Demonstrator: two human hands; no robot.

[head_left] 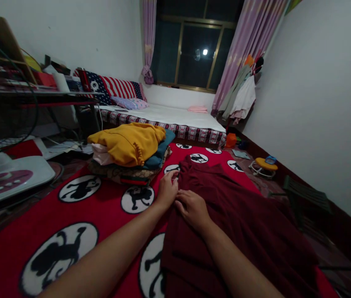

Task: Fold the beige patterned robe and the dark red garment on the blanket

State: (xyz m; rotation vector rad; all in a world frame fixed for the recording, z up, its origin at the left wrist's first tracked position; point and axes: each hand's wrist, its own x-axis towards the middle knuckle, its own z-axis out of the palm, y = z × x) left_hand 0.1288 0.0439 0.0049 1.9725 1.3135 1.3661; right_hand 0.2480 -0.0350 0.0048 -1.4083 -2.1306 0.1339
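Note:
A dark maroon garment (237, 223) lies spread on a red blanket (101, 207) printed with black-and-white round figures. My left hand (167, 190) pinches the garment's left edge near its top, fingers closed on the cloth. My right hand (192, 208) rests just beside it on the same edge, fingers curled down onto the fabric. Both forearms reach in from the bottom of the view.
A pile of folded clothes, a yellow one (128, 142) on top, sits just left of the hands. Beyond it is a bed (175, 118) with pillows under a dark window. A fan base (4, 178) and shelves stand left; a small stool (264, 165) and hanging clothes right.

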